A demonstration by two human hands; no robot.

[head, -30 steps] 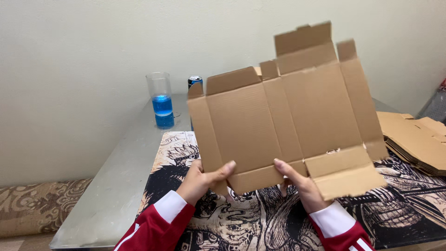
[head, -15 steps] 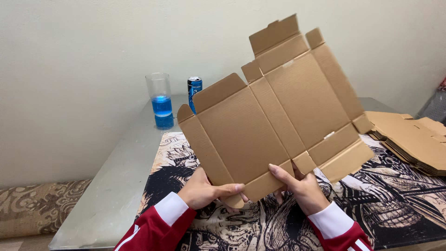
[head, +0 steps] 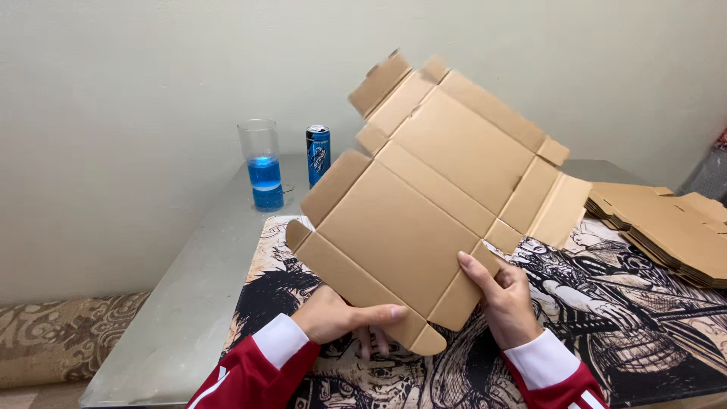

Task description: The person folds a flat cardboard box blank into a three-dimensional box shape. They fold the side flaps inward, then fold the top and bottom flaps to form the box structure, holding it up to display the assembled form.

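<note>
I hold a flat, unfolded brown cardboard box blank point(head: 424, 204) up in front of me, tilted so its flaps point to the upper right. My left hand point(head: 344, 318) pinches its lower edge, thumb on the front. My right hand point(head: 503, 299) grips the lower right flap, fingers over the front. Both sleeves are red with white cuffs.
A grey table point(head: 189, 303) carries a black-and-white illustrated mat point(head: 621, 303). A tall glass of blue liquid point(head: 263, 164) and a blue drink can point(head: 318, 154) stand at the back left by the wall. A stack of flat cardboard blanks point(head: 674, 231) lies at the right.
The cardboard blank has rotated clockwise and tipped further, its flaps swinging to the upper right. My hands have shifted along its lower edge, the left one lower.
</note>
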